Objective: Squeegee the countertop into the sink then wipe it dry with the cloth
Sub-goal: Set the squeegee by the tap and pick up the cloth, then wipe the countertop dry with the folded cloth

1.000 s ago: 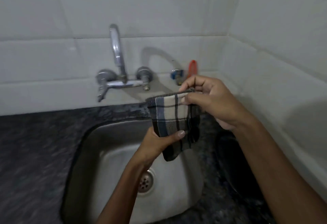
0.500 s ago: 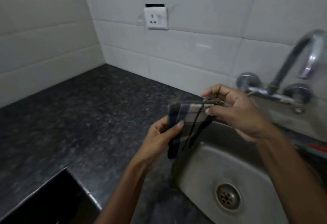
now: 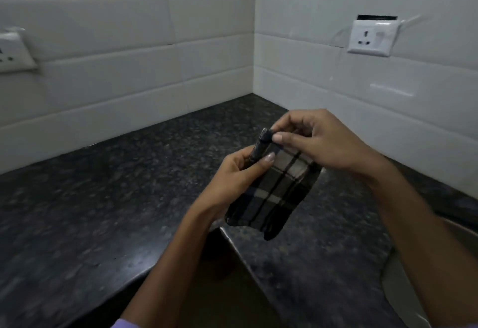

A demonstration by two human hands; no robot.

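A folded checked cloth point(image 3: 275, 193) in grey, beige and black hangs in the air above the inner corner of the dark speckled countertop point(image 3: 108, 193). My left hand point(image 3: 239, 172) grips its left edge, thumb on top. My right hand point(image 3: 320, 141) pinches its upper corner between thumb and fingers. A sliver of the steel sink point(image 3: 403, 289) shows at the lower right edge, behind my right forearm. No squeegee is in view.
The L-shaped countertop runs left and right along white tiled walls point(image 3: 129, 74). One wall socket point(image 3: 371, 39) sits on the right wall, another socket point(image 3: 13, 53) on the far left. Between the counter's two front edges is a dark gap point(image 3: 214, 276).
My view has swung left from the tap and sink to the counter corner. Both hands keep hold of the cloth, which has tilted to hang down to the right.
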